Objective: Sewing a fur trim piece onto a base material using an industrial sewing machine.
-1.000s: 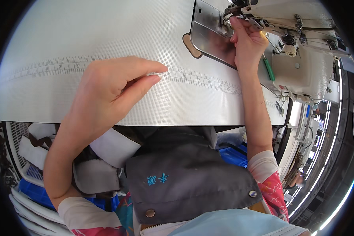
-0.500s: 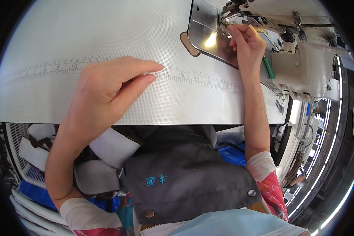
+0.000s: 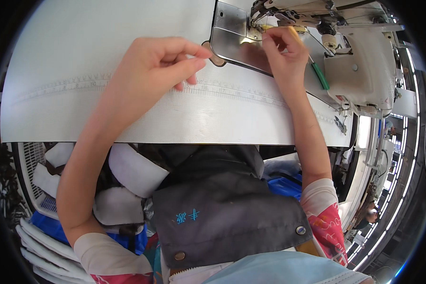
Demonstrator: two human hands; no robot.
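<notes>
Above the white table, my left hand (image 3: pixel 161 66) has its thumb and index tips brought together in a pinch, the other fingers curled below. Anything between those tips is too small to make out. My right hand (image 3: pixel 287 54) is at the sewing machine (image 3: pixel 350 75), close to its needle and presser foot area (image 3: pixel 256 28). Its thumb and index finger are pinched too, and what they hold, if anything, is hidden. The shiny metal bed plate (image 3: pixel 232 45) lies between the two hands. A green-handled tool (image 3: pixel 320 76) rests beside my right wrist.
A printed ruler scale (image 3: pixel 236 92) runs across the white tabletop (image 3: pixel 57 57). Below its front edge, a white plastic basket (image 3: pixel 26 177) stands at the left near pale padded pieces (image 3: pixel 132 173). Blue plastic (image 3: pixel 286 188) shows at right. A small metal piece (image 3: pixel 340 124) lies near the table's right corner.
My left hand has moved away from me and slightly right, and the gap between its thumb and index finger has narrowed. My right hand stays by the needle area. The whole view has shifted a little.
</notes>
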